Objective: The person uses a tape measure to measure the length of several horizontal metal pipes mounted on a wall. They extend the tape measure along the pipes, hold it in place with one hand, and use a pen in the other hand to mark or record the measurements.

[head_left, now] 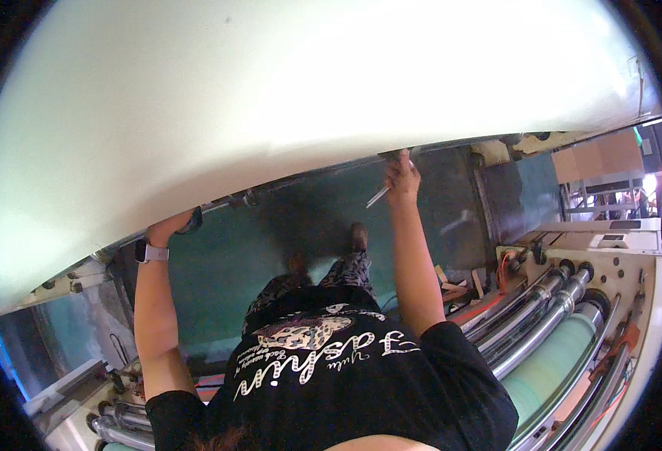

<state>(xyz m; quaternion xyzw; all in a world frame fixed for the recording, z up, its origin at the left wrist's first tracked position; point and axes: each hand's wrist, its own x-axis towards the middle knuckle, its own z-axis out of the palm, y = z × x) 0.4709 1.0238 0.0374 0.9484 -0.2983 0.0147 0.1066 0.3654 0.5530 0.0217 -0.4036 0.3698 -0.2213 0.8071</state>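
A broad white sheet or roll surface (271, 83) fills the upper part of the view, with a dark bar (308, 174) running along its lower edge. My right hand (402, 180) is closed near this bar, gripping a thin silver rod-like tool (377, 198). The tool's lower end sticks out to the left of the palm; its exact kind is not clear. My left hand (170, 227) reaches to the bar at the left, beside a dark rounded part (193, 220). Its fingers are mostly hidden there, so their grip cannot be made out.
Behind me at the right stands a machine with shiny metal rollers (541, 316) and a pale green roller (552, 368). More rollers (124, 421) show at the lower left. Wood scraps (455, 284) lie near a red cable (502, 274). Brown cardboard (598, 156) is at the far right.
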